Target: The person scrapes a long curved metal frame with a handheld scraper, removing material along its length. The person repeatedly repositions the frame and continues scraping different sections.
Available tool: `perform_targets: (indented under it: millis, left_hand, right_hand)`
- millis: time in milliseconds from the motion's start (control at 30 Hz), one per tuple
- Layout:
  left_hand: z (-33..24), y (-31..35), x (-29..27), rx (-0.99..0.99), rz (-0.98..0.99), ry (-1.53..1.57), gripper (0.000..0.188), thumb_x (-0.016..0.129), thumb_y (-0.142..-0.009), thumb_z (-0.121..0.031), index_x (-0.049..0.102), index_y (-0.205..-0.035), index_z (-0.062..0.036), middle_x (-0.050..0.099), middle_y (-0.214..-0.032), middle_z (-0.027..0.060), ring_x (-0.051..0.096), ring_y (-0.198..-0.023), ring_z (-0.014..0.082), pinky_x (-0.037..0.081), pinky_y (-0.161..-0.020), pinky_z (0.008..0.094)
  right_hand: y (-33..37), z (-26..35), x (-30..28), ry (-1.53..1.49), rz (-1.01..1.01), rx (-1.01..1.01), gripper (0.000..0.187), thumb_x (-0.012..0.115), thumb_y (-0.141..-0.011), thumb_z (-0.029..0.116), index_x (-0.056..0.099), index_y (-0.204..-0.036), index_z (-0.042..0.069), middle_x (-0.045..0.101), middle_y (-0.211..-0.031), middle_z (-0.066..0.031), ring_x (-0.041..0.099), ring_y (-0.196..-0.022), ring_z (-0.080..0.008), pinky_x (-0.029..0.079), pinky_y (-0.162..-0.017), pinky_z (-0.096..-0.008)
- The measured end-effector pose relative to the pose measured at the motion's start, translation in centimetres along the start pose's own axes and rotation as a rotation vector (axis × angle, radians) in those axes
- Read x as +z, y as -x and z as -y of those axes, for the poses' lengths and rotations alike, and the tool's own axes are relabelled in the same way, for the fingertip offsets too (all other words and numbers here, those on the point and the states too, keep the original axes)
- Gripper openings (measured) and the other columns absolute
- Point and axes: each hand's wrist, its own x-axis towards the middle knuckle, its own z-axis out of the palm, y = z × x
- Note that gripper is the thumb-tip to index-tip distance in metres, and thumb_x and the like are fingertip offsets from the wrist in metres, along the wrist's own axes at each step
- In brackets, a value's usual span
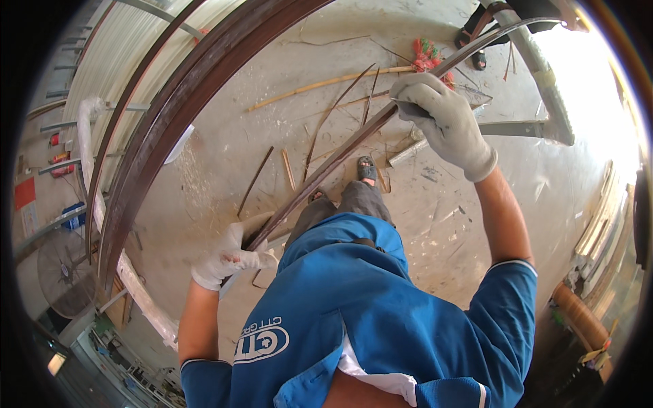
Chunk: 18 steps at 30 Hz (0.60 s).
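Note:
A long, narrow brown profile strip (340, 158) slants across in front of my body, from low on the left up to the far right. My left hand (228, 264), in a pale work glove, is closed round its lower part beside my hip. Farther up, my gloved right hand (449, 126) wraps its fingers over the strip, palm partly hidden. Beyond that hand the strip's paler far portion curves toward the upper right, near a grey metal stand (554, 102).
Long brown profiles (170, 88) lie on a rack to the left, above a round fan (64, 272). Thin rods, a yellowish pole (320, 85) and red plastic (425, 54) litter the floor. Another person's sandalled foot (479, 61) shows at far right, and stacked strips (602, 221) stand at right.

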Motion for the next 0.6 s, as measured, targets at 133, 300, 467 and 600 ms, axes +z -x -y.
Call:
perform_targets:
  millis: [133,300,467,600]
  left_hand:
    - [-0.6,0.0,-0.6,0.005,0.012,0.021,0.088,0.092,-0.062,-0.031,0.058,-0.138,-0.0031,0.046,-0.071,-0.0075,0.041,-0.063,0.0046,0.031,-0.06,0.0231]
    - [-0.9,-0.3,-1.3,-0.001,-0.018,-0.057,0.09,0.093,-0.059,-0.034,0.06,-0.137,-0.0046,0.047,-0.071,-0.0073,0.041,-0.063,0.0055,0.031,-0.06,0.0237]
    - [-0.5,-0.5,-1.7,0.048,0.001,0.035,0.093,0.094,-0.057,-0.035,0.06,-0.137,-0.0042,0.048,-0.07,-0.0068,0.042,-0.064,0.0057,0.032,-0.061,0.0234]
    - [-0.3,-0.4,-1.7,0.029,-0.013,0.071,0.094,0.095,-0.056,-0.036,0.06,-0.137,-0.0039,0.049,-0.069,-0.0066,0.042,-0.064,0.0056,0.033,-0.061,0.0232]
  right_hand:
    - [-1.8,-0.6,-0.3,0.032,0.11,-0.011,0.029,0.067,-0.077,-0.009,0.065,-0.105,0.001,0.065,-0.108,-0.0123,0.068,-0.086,-0.0263,0.056,-0.075,-0.034]
    - [-2.2,-1.0,-0.7,0.044,0.117,-0.075,0.035,0.072,-0.071,-0.004,0.074,-0.103,0.007,0.069,-0.102,-0.0097,0.07,-0.085,-0.0254,0.058,-0.071,-0.034]
    - [-2.8,-1.2,-1.0,0.473,0.106,-0.441,0.03,0.071,-0.069,0.009,0.073,-0.099,0.013,0.066,-0.097,-0.0023,0.068,-0.075,-0.0191,0.055,-0.06,-0.0299]
    - [-3.0,-0.8,-1.0,0.483,0.088,-0.489,0.026,0.073,-0.066,0.008,0.072,-0.092,0.012,0.065,-0.088,-0.0026,0.066,-0.068,-0.0186,0.053,-0.058,-0.0319]
